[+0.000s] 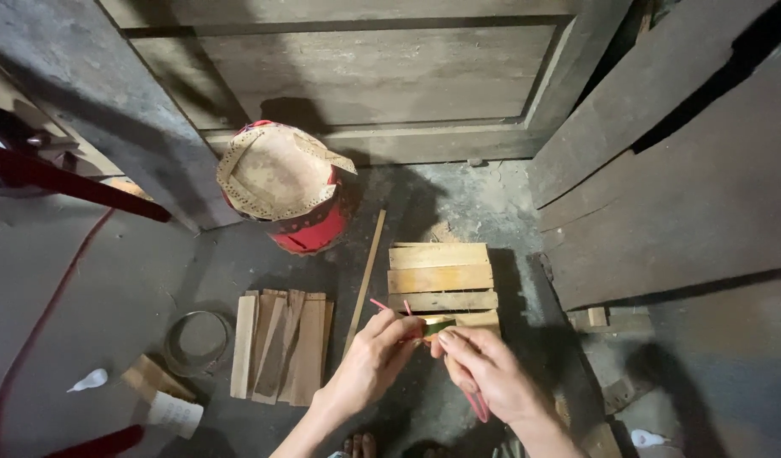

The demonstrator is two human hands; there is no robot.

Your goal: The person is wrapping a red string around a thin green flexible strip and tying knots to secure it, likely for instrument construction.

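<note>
2 hands pinch 1 small green piece (439, 326): left hand (375, 360) and right hand (484, 369), just below the slat panel (442, 280). Risk: a loosened pinch drops it onto the floor.

Round red basket (310, 229) at 11 o'clock, tan perforated trim with small dot holes. Slatted pale yellow-tan wooden panel (441, 278) at centre. Loose grey-brown wooden slats (282, 345) at 8 o'clock. Thin pink sticks (382, 306) and a small green-yellow piece (439, 326) at the fingertips. Red cord (42, 322) at 9 o'clock. Grey concrete floor (110, 288), weathered grey-brown wooden door (373, 76) at 12.
</note>
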